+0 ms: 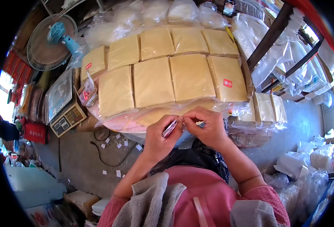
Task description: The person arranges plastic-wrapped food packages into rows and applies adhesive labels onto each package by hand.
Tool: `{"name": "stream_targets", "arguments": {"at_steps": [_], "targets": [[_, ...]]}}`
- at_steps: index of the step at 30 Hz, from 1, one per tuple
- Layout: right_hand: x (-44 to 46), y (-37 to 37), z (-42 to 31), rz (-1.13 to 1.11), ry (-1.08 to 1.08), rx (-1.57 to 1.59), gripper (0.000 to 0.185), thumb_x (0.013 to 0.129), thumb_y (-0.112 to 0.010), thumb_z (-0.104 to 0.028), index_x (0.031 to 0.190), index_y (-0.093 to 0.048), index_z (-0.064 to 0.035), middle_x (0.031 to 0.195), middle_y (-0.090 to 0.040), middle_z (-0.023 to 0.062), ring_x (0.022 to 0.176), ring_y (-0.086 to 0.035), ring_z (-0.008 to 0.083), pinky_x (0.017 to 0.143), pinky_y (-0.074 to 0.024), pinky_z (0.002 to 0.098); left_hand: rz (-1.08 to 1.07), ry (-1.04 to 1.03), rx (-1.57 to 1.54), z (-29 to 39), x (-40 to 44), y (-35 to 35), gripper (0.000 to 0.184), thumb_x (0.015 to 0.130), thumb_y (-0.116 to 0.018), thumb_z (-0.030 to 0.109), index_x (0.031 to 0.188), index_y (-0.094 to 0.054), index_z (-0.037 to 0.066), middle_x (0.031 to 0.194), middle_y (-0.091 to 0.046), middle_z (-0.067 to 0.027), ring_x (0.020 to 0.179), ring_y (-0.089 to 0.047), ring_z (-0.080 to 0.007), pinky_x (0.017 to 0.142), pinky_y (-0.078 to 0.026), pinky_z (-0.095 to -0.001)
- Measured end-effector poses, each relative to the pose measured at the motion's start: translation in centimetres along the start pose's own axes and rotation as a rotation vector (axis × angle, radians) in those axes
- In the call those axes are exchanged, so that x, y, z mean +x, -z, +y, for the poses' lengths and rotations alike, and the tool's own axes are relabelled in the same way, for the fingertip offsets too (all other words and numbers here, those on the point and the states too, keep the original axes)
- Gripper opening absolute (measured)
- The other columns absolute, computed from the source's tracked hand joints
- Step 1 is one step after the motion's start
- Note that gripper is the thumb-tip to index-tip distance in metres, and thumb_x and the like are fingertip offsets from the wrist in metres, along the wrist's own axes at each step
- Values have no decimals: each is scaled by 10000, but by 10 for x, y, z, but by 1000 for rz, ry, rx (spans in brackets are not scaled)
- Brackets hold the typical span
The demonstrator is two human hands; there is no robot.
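Observation:
My left hand [164, 133] is closed on a small stack of labels [169, 129], whose edges show between thumb and fingers. My right hand [204, 125] is pinched beside it, fingertips meeting the left ones at the stack's upper end; what it grips is too small to make out. Both hands are just in front of the near edge of a table covered with yellow-brown packs in clear bags [153, 81]. One pack at the right bears a red label [228, 83]. At the left of the packs lies a heap of loose labels [87, 92].
A fan [53, 41] and a scale [67, 102] stand at the left. Small white paper squares [126, 143] and a cable [112, 165] lie on the floor. A metal rack [271, 38] rises at the right, with more packs [263, 108] below and plastic bags [306, 162] further right.

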State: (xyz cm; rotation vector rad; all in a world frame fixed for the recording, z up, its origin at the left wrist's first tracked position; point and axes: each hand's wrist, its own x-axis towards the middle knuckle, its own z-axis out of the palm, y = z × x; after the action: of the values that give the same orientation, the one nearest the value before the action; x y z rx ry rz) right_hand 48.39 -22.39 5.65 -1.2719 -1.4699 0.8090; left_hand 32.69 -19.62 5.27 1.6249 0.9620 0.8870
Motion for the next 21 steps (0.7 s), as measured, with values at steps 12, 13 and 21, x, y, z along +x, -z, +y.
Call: {"name": "stream_targets", "arguments": {"at_steps": [12, 13, 21], "targets": [[51, 37, 72, 246, -176, 55, 101, 821, -561, -69, 812, -605, 22, 663, -609, 58, 617, -596, 122, 545, -466, 249, 242, 239, -249, -40, -24, 24, 121, 843, -586, 101, 922, -577, 9, 694, -595, -16, 567, -498, -33, 503, -390, -162], [67, 42, 79, 279, -85, -115, 73, 801, -574, -60, 798, -601, 8, 664, -606, 61, 613, -602, 153, 550, -471, 278, 278, 291, -242, -47, -31, 33, 121, 843, -585, 102, 922, -577, 11, 694, -596, -17, 566, -500, -35, 503, -391, -164], [110, 43, 119, -41, 592, -1106, 100, 724, -623, -122, 747, -560, -47, 767, -585, 83, 805, -561, 259, 742, -424, 384, 147, 662, 419, -122, -113, 118, 244, 869, -538, 173, 1046, -578, 11, 714, -613, -37, 558, -532, -74, 509, -402, -191]]}}
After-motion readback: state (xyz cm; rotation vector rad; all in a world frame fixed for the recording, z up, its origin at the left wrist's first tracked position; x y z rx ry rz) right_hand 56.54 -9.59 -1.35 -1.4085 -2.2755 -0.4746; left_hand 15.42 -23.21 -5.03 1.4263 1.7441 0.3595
